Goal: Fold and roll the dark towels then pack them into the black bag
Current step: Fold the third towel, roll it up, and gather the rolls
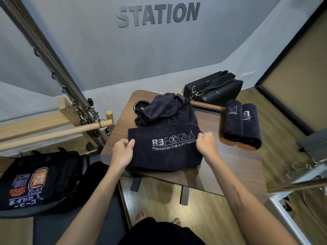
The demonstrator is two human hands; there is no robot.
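A dark towel (164,154) with white "REFORM" lettering lies folded on the small wooden table (235,167). My left hand (122,152) pinches its upper left edge, and my right hand (206,144) grips its upper right edge with curled fingers. Behind it a crumpled dark towel (162,110) is heaped toward the table's far side. Two rolled dark towels (242,125) lie side by side at the table's right. A black bag (39,181) with colourful print sits on the floor at the lower left.
A black padded box with straps and clips (214,89) stands behind the table on the right. Wooden bars and a metal spring frame (70,126) rise to the left. A round cup hole (139,106) and a slot (207,108) mark the table's back edge.
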